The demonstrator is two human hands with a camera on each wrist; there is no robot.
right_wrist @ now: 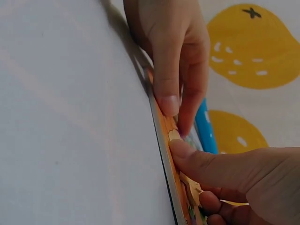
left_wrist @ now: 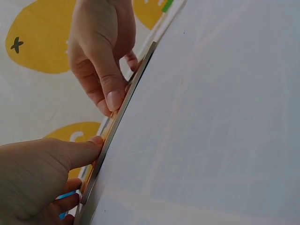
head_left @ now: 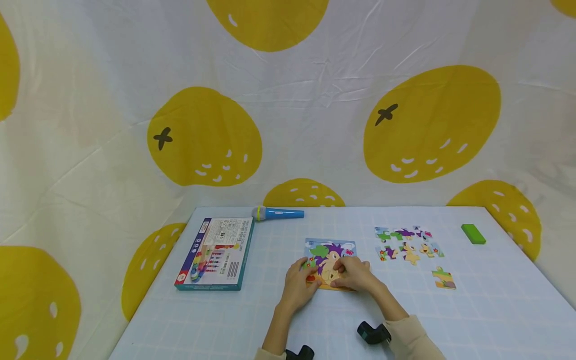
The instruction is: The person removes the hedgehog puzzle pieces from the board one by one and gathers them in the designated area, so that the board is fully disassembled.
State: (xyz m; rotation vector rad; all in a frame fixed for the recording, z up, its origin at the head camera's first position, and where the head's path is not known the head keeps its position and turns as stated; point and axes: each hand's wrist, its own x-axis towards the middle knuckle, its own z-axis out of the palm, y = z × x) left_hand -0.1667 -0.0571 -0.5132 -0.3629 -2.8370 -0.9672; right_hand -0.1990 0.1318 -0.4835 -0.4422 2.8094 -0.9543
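A jigsaw puzzle board (head_left: 330,247) with a purple-haired hedgehog picture lies in front of me. My left hand (head_left: 298,285) holds its lower left corner, the thumb on the front border and the fingers along the left side. Over the lower right of the picture, my right hand (head_left: 357,274) pinches a yellowish puzzle piece (right_wrist: 190,185) between thumb and fingers, close against the board. The right hand's fingers partly hide this piece. In the right wrist view, the left hand (right_wrist: 171,51) reaches down to the orange border from above.
Several loose puzzle pieces (head_left: 410,254) lie in rows right of the board, with one piece (head_left: 444,278) nearer me. A green block (head_left: 474,234) is at the far right. A flat box (head_left: 216,255) rests on the left, and a blue toy microphone (head_left: 283,214) lies at the back edge.
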